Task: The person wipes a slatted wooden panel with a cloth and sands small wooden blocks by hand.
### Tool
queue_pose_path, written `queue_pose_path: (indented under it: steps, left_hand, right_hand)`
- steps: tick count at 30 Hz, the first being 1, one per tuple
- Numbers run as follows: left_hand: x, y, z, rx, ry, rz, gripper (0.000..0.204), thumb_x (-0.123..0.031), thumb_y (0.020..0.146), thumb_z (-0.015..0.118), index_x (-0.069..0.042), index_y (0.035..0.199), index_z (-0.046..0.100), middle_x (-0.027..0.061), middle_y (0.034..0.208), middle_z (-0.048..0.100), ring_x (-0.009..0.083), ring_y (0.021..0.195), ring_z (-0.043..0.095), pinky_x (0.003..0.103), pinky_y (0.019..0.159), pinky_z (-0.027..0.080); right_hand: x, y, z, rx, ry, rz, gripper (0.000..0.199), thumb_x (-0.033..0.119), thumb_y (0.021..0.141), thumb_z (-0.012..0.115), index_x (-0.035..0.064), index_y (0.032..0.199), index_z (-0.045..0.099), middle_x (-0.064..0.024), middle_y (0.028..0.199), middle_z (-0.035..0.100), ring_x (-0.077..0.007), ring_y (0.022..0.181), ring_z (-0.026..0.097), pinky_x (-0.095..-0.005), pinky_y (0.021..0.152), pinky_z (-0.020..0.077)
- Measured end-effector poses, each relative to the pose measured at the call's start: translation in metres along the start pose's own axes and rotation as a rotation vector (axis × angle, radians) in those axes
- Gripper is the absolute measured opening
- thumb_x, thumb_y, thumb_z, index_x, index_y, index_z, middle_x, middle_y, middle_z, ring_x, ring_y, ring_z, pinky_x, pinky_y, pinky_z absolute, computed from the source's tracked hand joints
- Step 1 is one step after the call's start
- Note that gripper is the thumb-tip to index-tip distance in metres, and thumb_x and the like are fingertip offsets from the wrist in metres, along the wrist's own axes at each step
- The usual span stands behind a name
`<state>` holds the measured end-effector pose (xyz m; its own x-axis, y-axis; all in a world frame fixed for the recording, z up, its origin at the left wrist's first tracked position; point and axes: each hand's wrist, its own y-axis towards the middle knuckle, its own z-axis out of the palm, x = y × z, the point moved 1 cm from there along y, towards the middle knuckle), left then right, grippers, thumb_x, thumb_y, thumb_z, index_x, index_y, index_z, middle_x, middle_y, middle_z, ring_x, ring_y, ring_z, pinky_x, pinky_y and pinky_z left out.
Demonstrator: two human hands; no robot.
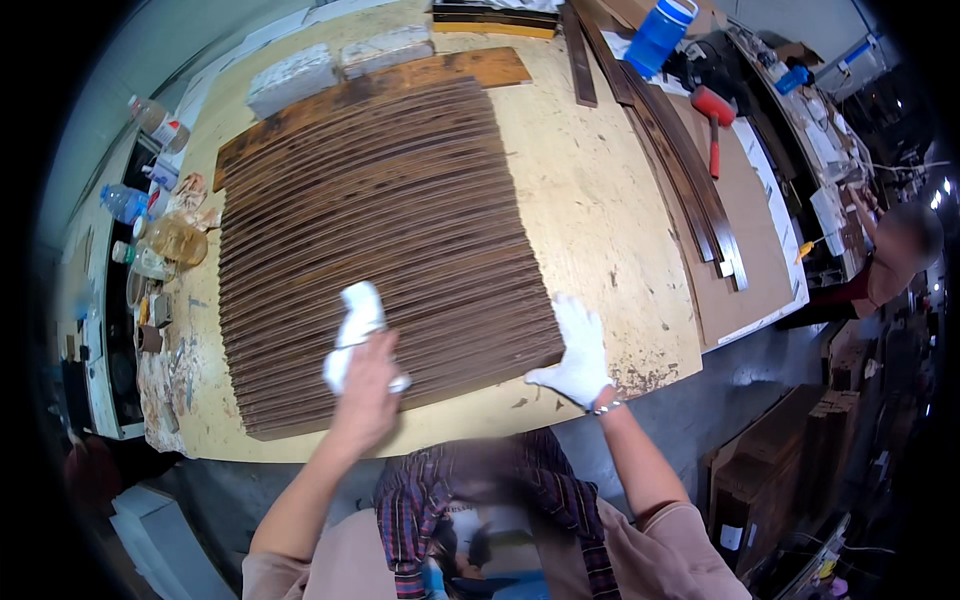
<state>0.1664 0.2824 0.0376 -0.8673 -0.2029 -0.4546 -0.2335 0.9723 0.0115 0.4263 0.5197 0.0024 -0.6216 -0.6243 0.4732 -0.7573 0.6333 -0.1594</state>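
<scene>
Bare left hand [368, 388] grips a white cloth [360, 312] over a ribbed brown panel [380, 230]; gloved right hand [582, 352], open, rests at the panel's near right corner. Beneath the panel lies a pale table [600, 190]. Raised ridges [460, 290] could snag the cloth mid-stroke.

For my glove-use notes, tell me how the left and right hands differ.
The left hand shows bare skin; the right hand wears a white glove.
The left hand holds a white cloth over the ridged brown panel; the right hand is spread at its near right corner.
Both are at the panel's near side.
</scene>
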Motion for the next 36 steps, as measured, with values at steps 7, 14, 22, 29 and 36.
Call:
queue_pose_path:
  steps: [7,14,22,29,36]
  left_hand:
    - [-0.148,0.173,0.049,0.136,-0.474,0.159,0.021,-0.003,0.09,0.061,0.0,0.111,0.058,0.0188,0.122,0.065,0.0328,0.108,0.066,0.046,0.098,0.051]
    - [-0.129,0.166,0.001,-0.039,-1.149,-0.155,0.022,-0.013,0.098,0.062,-0.001,0.117,0.06,0.0108,0.108,0.068,0.0206,0.097,0.068,0.037,0.087,0.057]
    - [-0.025,0.043,0.019,0.123,0.071,0.169,0.029,-0.006,0.082,0.072,-0.013,0.11,0.07,0.0127,0.146,0.058,0.0407,0.138,0.05,0.057,0.118,0.032]
    - [-0.077,0.063,0.048,-0.046,-0.012,0.15,0.025,0.0,0.084,0.068,-0.007,0.109,0.068,0.015,0.138,0.064,0.037,0.129,0.058,0.055,0.116,0.036]
    - [-0.058,0.067,0.033,0.012,0.231,0.321,0.038,-0.014,0.078,0.078,-0.02,0.115,0.072,0.0025,0.136,0.067,0.0342,0.13,0.059,0.063,0.114,0.031]
  right_hand:
    - [-0.048,0.014,0.07,-0.082,0.29,-0.074,0.095,0.048,0.075,0.084,0.0051,0.148,0.042,-0.0175,0.148,0.047,-0.0281,0.144,0.039,-0.0449,0.123,0.025]
    - [-0.007,0.014,-0.008,-0.175,-0.062,-0.15,0.065,0.053,0.088,0.065,0.0089,0.135,0.057,-0.0135,0.141,0.057,-0.0299,0.137,0.047,-0.048,0.116,0.0326]
    - [-0.018,0.009,-0.002,-0.064,0.043,-0.11,0.114,0.06,0.072,0.079,0.0028,0.158,0.031,-0.0182,0.164,0.032,-0.0316,0.154,0.024,-0.0477,0.126,0.014]
    - [-0.012,0.008,-0.003,-0.102,0.117,-0.125,0.114,0.054,0.069,0.085,0.0035,0.157,0.033,-0.0183,0.163,0.033,-0.0334,0.153,0.026,-0.0485,0.126,0.0155]
    - [-0.015,0.007,-0.008,-0.11,0.101,-0.123,0.113,0.052,0.068,0.086,0.0032,0.157,0.034,-0.0193,0.162,0.035,-0.0342,0.153,0.027,-0.0496,0.126,0.016]
